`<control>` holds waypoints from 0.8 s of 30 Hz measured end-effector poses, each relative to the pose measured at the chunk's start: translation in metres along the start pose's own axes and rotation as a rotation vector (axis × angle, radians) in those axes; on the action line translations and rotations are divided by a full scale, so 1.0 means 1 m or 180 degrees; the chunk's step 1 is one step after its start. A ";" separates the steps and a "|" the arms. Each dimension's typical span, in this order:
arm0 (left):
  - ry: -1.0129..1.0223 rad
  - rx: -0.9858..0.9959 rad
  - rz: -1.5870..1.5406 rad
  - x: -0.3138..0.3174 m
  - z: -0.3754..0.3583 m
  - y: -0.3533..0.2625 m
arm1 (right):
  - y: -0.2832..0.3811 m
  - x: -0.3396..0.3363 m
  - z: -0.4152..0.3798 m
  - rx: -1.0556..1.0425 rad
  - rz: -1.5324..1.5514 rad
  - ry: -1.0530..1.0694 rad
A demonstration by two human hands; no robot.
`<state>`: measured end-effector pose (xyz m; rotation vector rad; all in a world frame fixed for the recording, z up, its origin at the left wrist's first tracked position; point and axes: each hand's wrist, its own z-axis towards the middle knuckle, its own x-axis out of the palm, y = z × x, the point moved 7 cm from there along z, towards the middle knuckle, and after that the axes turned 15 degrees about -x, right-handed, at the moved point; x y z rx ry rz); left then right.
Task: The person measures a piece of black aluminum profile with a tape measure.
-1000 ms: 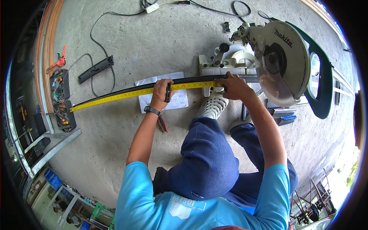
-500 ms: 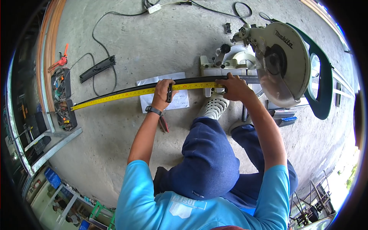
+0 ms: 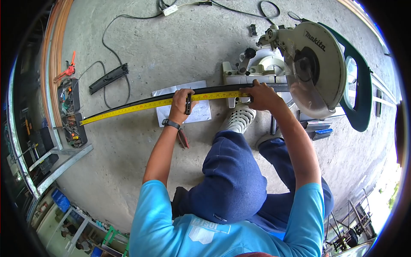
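Note:
A yellow tape measure (image 3: 141, 105) stretches along a long dark bar (image 3: 207, 90) from the far left to the saw. My left hand (image 3: 182, 104) is closed round the tape and bar near the middle, with a small black object (image 3: 188, 104) between its fingers. Close to the saw base, my right hand (image 3: 262, 96) grips the bar and the tape's right part. The bar's right end passes under the miter saw (image 3: 317, 68), whose guard is beside it. Sheets of paper (image 3: 198, 112) lie on the floor beneath the bar.
Red-handled pliers (image 3: 183, 139) lie below my left wrist. A black profile piece (image 3: 108, 78) and cables rest on the floor. Open tool trays (image 3: 75, 130) and a red clamp (image 3: 67, 70) are at the left. Cut profiles (image 3: 317, 129) lie right of my foot.

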<state>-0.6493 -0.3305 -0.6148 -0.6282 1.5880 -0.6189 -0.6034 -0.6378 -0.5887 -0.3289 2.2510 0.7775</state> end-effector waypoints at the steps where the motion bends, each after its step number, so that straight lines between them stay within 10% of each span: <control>1: 0.0016 -0.0013 0.0009 0.000 0.000 0.000 | -0.002 0.002 0.001 0.0001 0.0008 -0.0004; 24: 0.0062 0.0006 0.0046 -0.001 0.002 -0.008 | 0.004 0.000 -0.007 0.0139 0.0119 0.0194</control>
